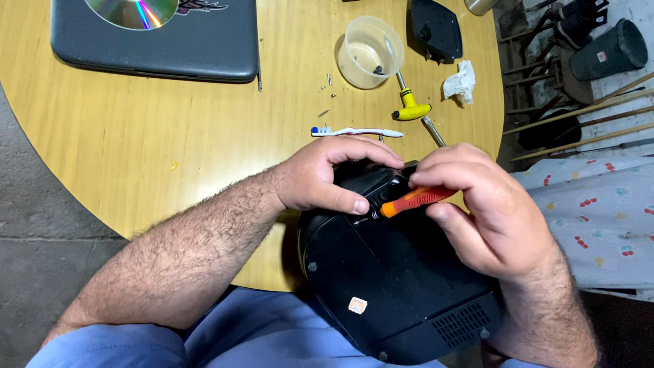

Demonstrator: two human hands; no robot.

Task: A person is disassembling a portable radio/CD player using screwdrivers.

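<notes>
Fingers of right hand (487, 208) clenched around orange-handled screwdriver (412, 201), handle pinched between thumb and fingertips, shaft pointing left, tip set against underside of black disc player (395, 272). Left hand (330, 174) grasping upper edge of same player, fingers curled over far side, thumb pressed flat on casing just beside screwdriver tip. Player resting upside down at near edge of round wooden table (136, 150), partly overhanging toward lap; small square sticker (357, 304) and vent grille (460, 324) visible on base.

Just beyond hands: white toothbrush (357, 131) with blue bristles, lying flat. Right of it, yellow T-handle driver (412, 109), shaft running diagonally. Farther back, clear plastic cup (368, 51) with a few small dark parts inside; loose screws (325, 85) scattered on table left of cup. Crumpled white tissue (460, 83) near right table edge, next to black plastic cover (436, 28). Far left corner: grey closed laptop (204, 48) bearing shiny compact disc (133, 10). Off table at right: spotted fabric (599, 211), wooden sticks (579, 119).
</notes>
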